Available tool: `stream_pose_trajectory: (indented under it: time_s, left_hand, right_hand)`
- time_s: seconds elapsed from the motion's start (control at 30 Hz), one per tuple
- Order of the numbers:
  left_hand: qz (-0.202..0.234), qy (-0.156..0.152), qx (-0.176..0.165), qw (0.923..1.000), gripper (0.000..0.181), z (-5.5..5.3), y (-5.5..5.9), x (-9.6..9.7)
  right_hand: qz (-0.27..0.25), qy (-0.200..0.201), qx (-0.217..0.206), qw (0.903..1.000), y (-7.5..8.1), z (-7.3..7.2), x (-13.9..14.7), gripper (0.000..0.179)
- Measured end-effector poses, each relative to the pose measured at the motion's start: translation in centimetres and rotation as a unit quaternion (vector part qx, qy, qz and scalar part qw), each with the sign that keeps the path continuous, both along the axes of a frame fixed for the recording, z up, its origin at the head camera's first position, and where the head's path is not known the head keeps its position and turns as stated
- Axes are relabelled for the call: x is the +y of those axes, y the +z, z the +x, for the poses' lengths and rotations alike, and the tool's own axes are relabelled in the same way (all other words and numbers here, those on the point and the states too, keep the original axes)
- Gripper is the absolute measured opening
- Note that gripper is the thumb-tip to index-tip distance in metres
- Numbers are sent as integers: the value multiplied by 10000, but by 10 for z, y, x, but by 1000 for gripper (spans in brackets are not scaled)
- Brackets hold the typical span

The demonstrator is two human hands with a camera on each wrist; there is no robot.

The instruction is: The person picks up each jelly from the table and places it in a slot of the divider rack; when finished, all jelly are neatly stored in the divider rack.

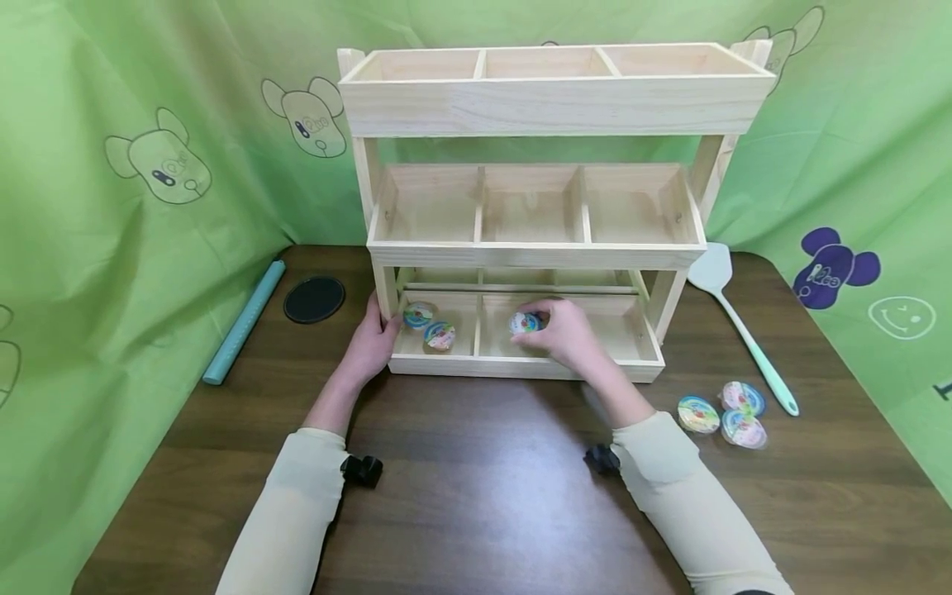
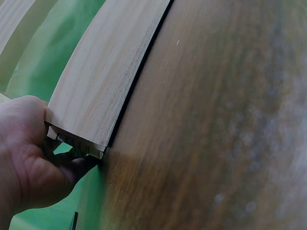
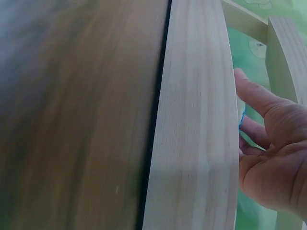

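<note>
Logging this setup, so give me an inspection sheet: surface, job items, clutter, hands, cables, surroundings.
Surface: brown wood-grain table, glare at front centre.
Job items: three-tier wooden shelf; two small cups in its bottom-left compartment, one cup in the next compartment, three loose cups on the table at right.
Clutter: teal rod and black disc left of the shelf; spatula to its right.
Hands: left hand grips the shelf's lower left end; right hand pinches the cup in the next compartment.
Cables: nothing clearly seen.
Surroundings: green curtain with cartoon prints.
</note>
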State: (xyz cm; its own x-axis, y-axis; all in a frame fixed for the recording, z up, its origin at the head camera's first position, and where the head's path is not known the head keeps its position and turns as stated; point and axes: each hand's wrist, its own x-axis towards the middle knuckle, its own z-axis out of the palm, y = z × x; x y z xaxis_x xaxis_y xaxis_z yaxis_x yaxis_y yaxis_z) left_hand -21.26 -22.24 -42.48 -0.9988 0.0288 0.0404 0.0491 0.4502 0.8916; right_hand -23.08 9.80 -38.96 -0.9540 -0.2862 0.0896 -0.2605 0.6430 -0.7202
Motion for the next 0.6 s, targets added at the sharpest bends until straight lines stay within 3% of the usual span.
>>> stream_pose_trajectory:
  time_s: [0.23,0.6]
  left_hand:
    - [-41,26,-21,10000,71,0,1,1]
    - [-100,47,-63,9999,71,0,1,1]
  right_hand:
    - [63,91,-284,9995,-7,-8,-14,47]
    - [422,253,-271,9984,-14,-15,-34,54]
